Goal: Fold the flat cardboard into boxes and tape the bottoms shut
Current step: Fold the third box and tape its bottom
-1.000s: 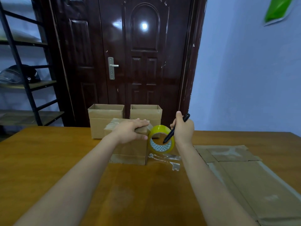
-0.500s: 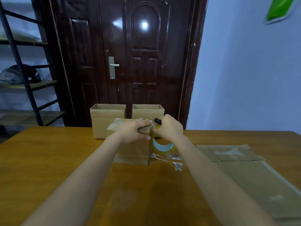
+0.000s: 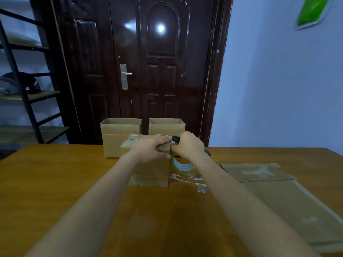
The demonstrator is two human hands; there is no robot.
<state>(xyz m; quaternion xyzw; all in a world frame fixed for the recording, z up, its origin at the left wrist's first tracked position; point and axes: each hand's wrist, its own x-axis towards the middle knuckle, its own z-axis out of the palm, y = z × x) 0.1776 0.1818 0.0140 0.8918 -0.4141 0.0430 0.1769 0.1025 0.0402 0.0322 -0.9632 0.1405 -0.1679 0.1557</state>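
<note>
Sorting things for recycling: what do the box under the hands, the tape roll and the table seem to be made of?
Box: plain brown cardboard, matte, with folded flap edges. Tape roll: glossy, see-through yellowish plastic film, probably on a printed core. Table: wood or wood-look laminate, smooth with a slight sheen and visible grain; which one the view cannot settle.

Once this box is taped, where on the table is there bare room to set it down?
Bare table lies left of the box being taped, in front of the left finished box. The near middle, between the forearms, is bare too. It is crowded on the right: flat cardboard, tape roll and tape scraps.
</note>
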